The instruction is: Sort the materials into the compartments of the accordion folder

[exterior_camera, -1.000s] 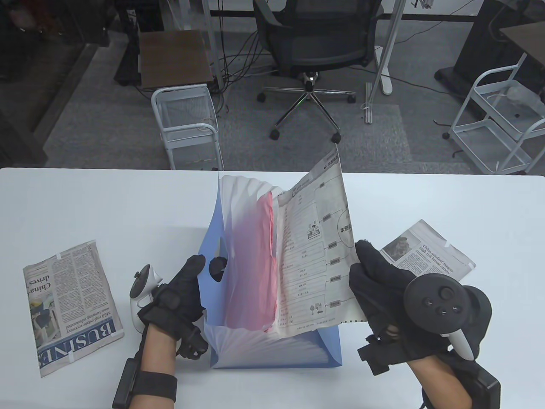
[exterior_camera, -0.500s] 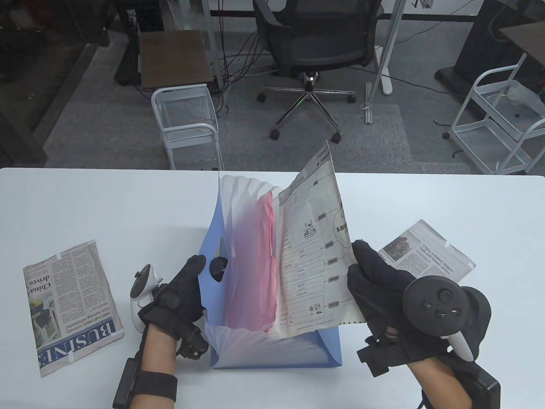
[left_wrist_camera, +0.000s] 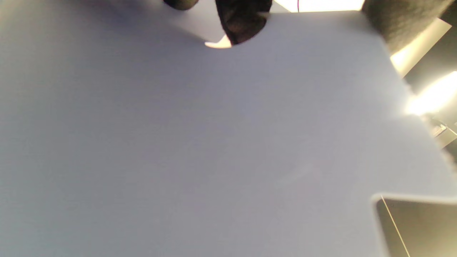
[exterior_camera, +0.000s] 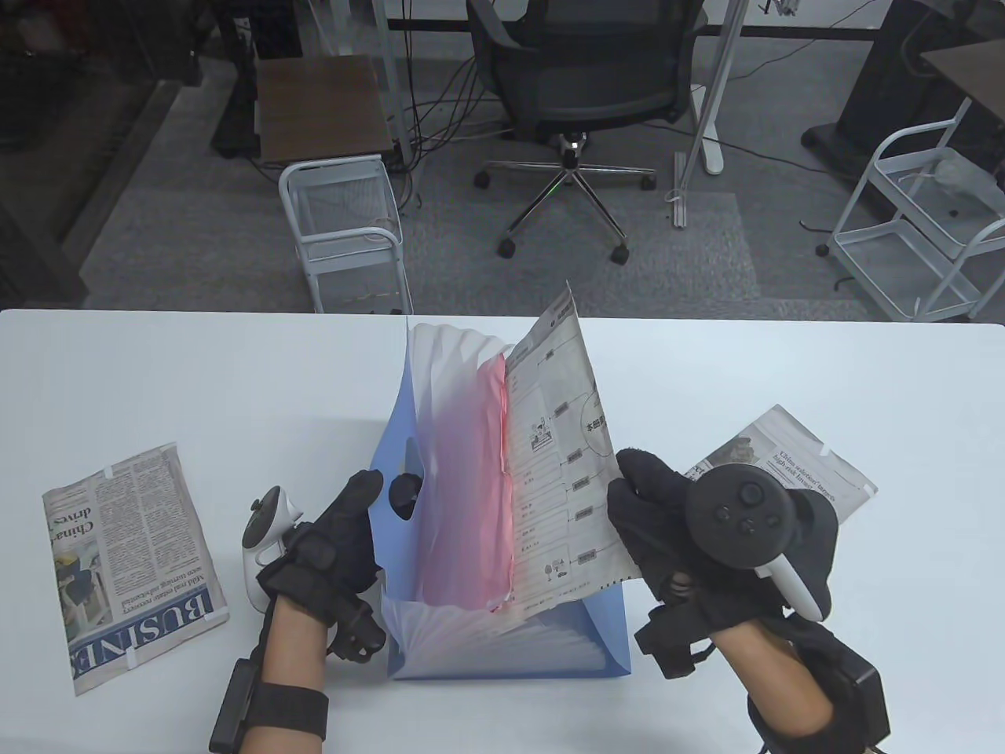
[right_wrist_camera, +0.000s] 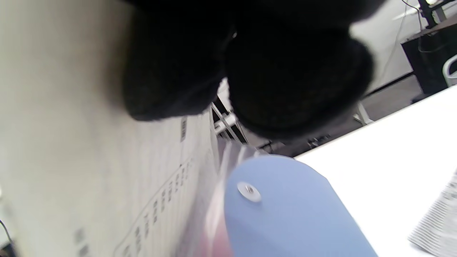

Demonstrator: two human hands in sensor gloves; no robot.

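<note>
A blue accordion folder [exterior_camera: 604, 636] stands open in the middle of the table, its white pleats fanned out and pink sheets [exterior_camera: 471, 487] in one compartment. My left hand [exterior_camera: 345, 534] holds the folder's left blue wall [left_wrist_camera: 200, 142], a fingertip showing through its cutout [exterior_camera: 403, 495]. My right hand [exterior_camera: 667, 518] grips the right edge of a printed diagram sheet [exterior_camera: 561, 471], which stands tilted with its lower left edge in the pleats just right of the pink sheets. In the right wrist view my fingers [right_wrist_camera: 285, 78] press on that sheet [right_wrist_camera: 71, 160] above the folder's blue flap [right_wrist_camera: 285, 214].
A folded newspaper [exterior_camera: 129, 561] lies at the left of the white table [exterior_camera: 196, 377]. Another folded newspaper [exterior_camera: 801, 463] lies to the right, partly behind my right hand. An office chair [exterior_camera: 581, 86] and wire carts stand on the floor beyond the far edge.
My right hand has moved left and slightly away from me, swinging the diagram sheet more upright and closer to the pink sheets. The left hand has stayed on the folder wall.
</note>
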